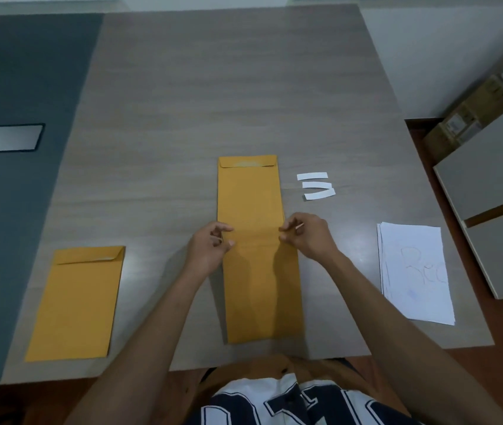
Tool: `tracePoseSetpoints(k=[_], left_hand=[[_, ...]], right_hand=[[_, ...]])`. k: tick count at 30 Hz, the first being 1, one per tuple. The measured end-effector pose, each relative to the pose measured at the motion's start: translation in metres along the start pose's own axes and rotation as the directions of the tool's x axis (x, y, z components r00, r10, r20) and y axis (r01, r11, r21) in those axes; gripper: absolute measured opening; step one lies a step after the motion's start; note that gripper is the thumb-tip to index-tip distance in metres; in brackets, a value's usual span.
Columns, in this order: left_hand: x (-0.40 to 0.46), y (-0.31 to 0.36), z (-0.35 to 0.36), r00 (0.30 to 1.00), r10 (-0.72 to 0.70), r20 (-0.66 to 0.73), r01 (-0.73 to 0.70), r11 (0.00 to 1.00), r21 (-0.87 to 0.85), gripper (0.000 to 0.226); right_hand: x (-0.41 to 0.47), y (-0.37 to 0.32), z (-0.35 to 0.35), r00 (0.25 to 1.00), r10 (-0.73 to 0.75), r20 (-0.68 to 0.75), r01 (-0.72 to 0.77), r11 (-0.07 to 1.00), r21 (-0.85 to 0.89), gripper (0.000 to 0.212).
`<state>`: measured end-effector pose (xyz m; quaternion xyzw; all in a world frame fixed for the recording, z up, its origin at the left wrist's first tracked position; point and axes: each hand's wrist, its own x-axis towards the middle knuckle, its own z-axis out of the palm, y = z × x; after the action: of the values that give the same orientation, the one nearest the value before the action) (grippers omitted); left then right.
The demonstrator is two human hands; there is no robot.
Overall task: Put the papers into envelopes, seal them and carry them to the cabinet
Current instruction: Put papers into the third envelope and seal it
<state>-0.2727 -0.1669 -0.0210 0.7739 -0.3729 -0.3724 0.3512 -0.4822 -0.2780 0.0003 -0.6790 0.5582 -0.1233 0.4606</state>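
This looks like an office. A broad tabletop (213,87) with a grey wood-grain laminate fills the view, with a dark blue-grey panel (20,179) along its 9 o'clock side and a flat rectangular cover plate (5,138) set into that panel. Stationery lies on the surface: manila envelopes (75,302) towards 8 o'clock and at the centre, a stack of white papers (415,271) at 3 o'clock, and white peel-off strips (316,185) near 1 o'clock. At 2 to 3 o'clock stands a pale grey cabinet (489,179), with labelled cardboard boxes (483,96) behind it on brown wooden flooring.
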Motion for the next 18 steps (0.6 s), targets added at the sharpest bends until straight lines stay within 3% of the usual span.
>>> tracePoseSetpoints(k=[6, 12, 18], left_hand=[[0.077, 0.036, -0.012, 0.984, -0.028, -0.177, -0.011, 0.977, -0.212, 0.029], [0.163, 0.046, -0.01, 0.97, -0.044, -0.24, 0.009, 0.99, -0.143, 0.029], [0.204, 0.037, -0.001, 0.967, -0.078, -0.242, 0.069, 0.997, -0.043, 0.028]], right_hand=[[0.071, -0.036, -0.009, 0.993, -0.005, -0.115, 0.012, 0.998, 0.058, 0.014], [0.147, -0.055, -0.005, 0.982, 0.038, -0.185, -0.035, 0.999, 0.016, 0.011], [0.194, -0.052, 0.008, 0.978, -0.04, -0.203, 0.005, 0.985, -0.172, 0.018]])
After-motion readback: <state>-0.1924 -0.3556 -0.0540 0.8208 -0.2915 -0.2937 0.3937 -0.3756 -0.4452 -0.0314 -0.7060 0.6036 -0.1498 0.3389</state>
